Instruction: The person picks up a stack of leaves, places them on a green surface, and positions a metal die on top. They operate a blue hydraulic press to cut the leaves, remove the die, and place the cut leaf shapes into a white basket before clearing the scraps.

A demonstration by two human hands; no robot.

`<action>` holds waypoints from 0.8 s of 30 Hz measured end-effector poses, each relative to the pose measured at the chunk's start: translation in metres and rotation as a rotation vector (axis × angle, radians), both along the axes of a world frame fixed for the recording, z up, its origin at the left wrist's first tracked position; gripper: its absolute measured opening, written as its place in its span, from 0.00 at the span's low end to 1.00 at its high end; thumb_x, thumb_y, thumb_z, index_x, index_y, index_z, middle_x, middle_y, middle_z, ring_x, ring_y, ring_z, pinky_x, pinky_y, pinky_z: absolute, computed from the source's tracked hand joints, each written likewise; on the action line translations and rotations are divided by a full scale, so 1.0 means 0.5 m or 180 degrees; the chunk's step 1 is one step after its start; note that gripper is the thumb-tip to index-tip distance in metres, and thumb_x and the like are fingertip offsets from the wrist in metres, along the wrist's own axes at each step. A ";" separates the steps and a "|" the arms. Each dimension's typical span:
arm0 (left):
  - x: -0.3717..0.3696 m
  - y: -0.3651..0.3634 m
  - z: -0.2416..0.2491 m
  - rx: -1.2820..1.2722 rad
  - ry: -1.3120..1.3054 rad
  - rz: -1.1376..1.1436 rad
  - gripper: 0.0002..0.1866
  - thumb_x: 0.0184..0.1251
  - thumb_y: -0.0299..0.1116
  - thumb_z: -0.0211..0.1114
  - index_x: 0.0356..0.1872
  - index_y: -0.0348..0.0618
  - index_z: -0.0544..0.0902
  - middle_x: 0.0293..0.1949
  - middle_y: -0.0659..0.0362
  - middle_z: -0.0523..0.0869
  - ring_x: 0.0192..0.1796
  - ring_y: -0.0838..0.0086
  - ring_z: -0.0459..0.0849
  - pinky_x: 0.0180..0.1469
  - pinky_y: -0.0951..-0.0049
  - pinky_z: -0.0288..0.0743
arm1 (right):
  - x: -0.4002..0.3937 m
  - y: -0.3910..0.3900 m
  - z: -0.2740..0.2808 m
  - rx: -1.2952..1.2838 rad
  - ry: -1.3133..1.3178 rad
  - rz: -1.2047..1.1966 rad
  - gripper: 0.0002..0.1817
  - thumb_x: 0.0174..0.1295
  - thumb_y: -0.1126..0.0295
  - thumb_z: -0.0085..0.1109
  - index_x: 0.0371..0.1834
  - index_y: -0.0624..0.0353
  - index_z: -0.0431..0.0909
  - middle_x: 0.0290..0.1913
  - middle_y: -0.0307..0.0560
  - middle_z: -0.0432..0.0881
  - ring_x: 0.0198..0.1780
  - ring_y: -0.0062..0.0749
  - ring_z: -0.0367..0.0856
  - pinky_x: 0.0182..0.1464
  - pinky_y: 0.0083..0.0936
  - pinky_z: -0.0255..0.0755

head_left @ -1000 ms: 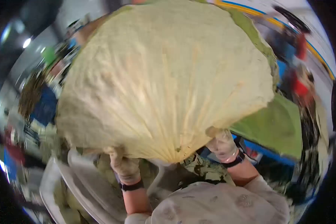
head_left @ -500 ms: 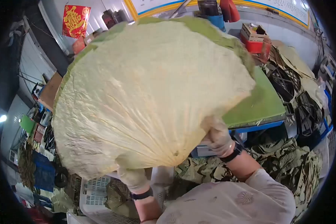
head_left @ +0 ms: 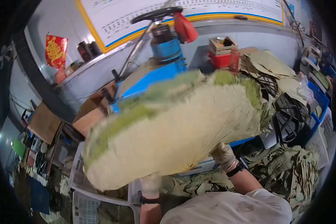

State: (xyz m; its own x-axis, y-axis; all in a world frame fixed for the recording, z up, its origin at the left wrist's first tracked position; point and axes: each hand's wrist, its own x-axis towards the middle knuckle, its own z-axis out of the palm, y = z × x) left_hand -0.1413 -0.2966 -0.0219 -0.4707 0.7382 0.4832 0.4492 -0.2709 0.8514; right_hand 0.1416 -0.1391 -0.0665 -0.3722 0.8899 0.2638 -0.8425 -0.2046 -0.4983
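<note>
A large fan-shaped stack of dried lotus leaves [head_left: 171,132], pale on the near face with green ragged far edges, is held up in front of me. My left hand [head_left: 151,184], in a pale glove, grips its lower edge left of the middle; the fingers are partly hidden behind the leaves. My right hand [head_left: 224,156], also gloved, is closed on the lower right edge near the point where the veins meet. The leaves hide most of the work surface behind them.
Behind the leaves stands a blue machine [head_left: 166,48] with a black handwheel [head_left: 156,14]. White plastic baskets [head_left: 76,175] are at lower left, and leaf scraps [head_left: 287,168] heap at lower right. Black crates [head_left: 287,119] and a blue crate [head_left: 319,99] are on the right.
The leaf stack has lowered and tipped flatter, so its face looks narrower and its far edge is blurred. The blue machine behind has come into view. Both hands keep their hold.
</note>
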 end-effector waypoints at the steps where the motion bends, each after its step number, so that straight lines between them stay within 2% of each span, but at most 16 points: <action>1: 0.011 0.003 -0.008 -0.0061 -0.0039 -0.0083 0.18 0.75 0.35 0.64 0.59 0.35 0.81 0.57 0.50 0.86 0.58 0.56 0.85 0.61 0.58 0.80 | 0.021 -0.002 -0.025 -0.0072 -0.0064 -0.0127 0.35 0.62 0.56 0.76 0.69 0.58 0.73 0.62 0.46 0.83 0.63 0.43 0.81 0.65 0.44 0.76; 3: 0.026 0.010 -0.033 -0.0225 -0.0019 -0.0138 0.19 0.75 0.35 0.63 0.60 0.35 0.80 0.58 0.49 0.85 0.59 0.55 0.85 0.62 0.57 0.79 | 0.067 0.005 -0.081 -0.0230 -0.0142 -0.0358 0.35 0.62 0.57 0.76 0.69 0.58 0.73 0.61 0.46 0.84 0.63 0.42 0.82 0.64 0.43 0.76; 6: 0.030 0.031 -0.058 -0.0439 0.0114 -0.0202 0.20 0.76 0.36 0.62 0.62 0.35 0.79 0.59 0.49 0.84 0.60 0.55 0.84 0.63 0.55 0.78 | 0.158 -0.021 -0.187 -0.0742 -0.1576 0.0431 0.27 0.71 0.59 0.66 0.69 0.59 0.74 0.62 0.47 0.82 0.61 0.42 0.81 0.62 0.40 0.77; 7: 0.030 0.035 -0.062 -0.0492 0.0150 -0.0241 0.20 0.76 0.36 0.62 0.62 0.35 0.79 0.60 0.48 0.84 0.60 0.54 0.83 0.64 0.55 0.77 | 0.165 -0.085 -0.041 -0.1450 0.0639 0.1147 0.20 0.74 0.60 0.61 0.63 0.59 0.79 0.57 0.45 0.85 0.57 0.38 0.83 0.57 0.38 0.78; 8: 0.032 0.044 -0.066 -0.0539 0.0179 -0.0276 0.21 0.76 0.36 0.61 0.63 0.34 0.78 0.60 0.48 0.84 0.61 0.54 0.83 0.64 0.54 0.77 | 0.177 -0.101 0.001 -0.1517 0.0875 0.1034 0.20 0.74 0.60 0.61 0.63 0.59 0.80 0.57 0.45 0.85 0.57 0.38 0.83 0.57 0.38 0.78; 14: 0.023 0.085 -0.088 -0.0697 0.0217 -0.0550 0.23 0.76 0.37 0.59 0.66 0.34 0.76 0.62 0.47 0.82 0.63 0.52 0.81 0.68 0.51 0.74 | 0.196 -0.149 -0.054 -0.1732 0.0588 -0.0122 0.18 0.74 0.60 0.60 0.60 0.59 0.82 0.55 0.44 0.86 0.56 0.36 0.83 0.57 0.37 0.79; 18: 0.007 0.103 -0.093 -0.0749 0.0196 -0.0706 0.25 0.77 0.38 0.57 0.68 0.33 0.74 0.64 0.46 0.81 0.65 0.51 0.80 0.70 0.50 0.72 | 0.168 -0.146 -0.062 -0.2032 0.0643 -0.0403 0.17 0.75 0.61 0.60 0.58 0.59 0.83 0.53 0.43 0.87 0.55 0.35 0.84 0.56 0.36 0.79; 20: -0.002 0.110 -0.093 -0.0809 0.0220 -0.0824 0.26 0.77 0.38 0.56 0.69 0.33 0.73 0.65 0.45 0.81 0.65 0.51 0.80 0.71 0.49 0.71 | 0.134 -0.120 -0.100 -0.2178 0.0649 -0.0383 0.17 0.75 0.61 0.60 0.58 0.59 0.83 0.53 0.43 0.87 0.55 0.35 0.84 0.56 0.36 0.79; 22: -0.007 0.121 -0.098 -0.0913 0.0235 -0.1021 0.26 0.77 0.38 0.55 0.70 0.33 0.72 0.65 0.45 0.80 0.66 0.50 0.79 0.72 0.48 0.70 | 0.120 -0.083 -0.157 -0.1140 -0.0433 -0.0467 0.32 0.68 0.56 0.69 0.70 0.62 0.73 0.69 0.47 0.79 0.70 0.41 0.75 0.75 0.42 0.65; 23: -0.017 0.126 -0.109 -0.0974 0.0282 -0.1178 0.27 0.77 0.38 0.55 0.70 0.32 0.72 0.66 0.45 0.80 0.66 0.50 0.79 0.73 0.47 0.69 | 0.122 -0.087 -0.117 -0.0765 -0.0541 -0.0551 0.32 0.67 0.52 0.68 0.68 0.61 0.76 0.67 0.47 0.80 0.70 0.41 0.75 0.73 0.43 0.67; 24: -0.027 0.130 -0.129 -0.1069 0.0120 -0.1412 0.27 0.77 0.38 0.54 0.71 0.32 0.71 0.66 0.44 0.80 0.67 0.50 0.79 0.73 0.47 0.69 | 0.102 -0.068 -0.110 -0.0515 -0.0464 -0.0988 0.32 0.67 0.51 0.68 0.68 0.59 0.76 0.67 0.45 0.81 0.68 0.41 0.77 0.72 0.43 0.68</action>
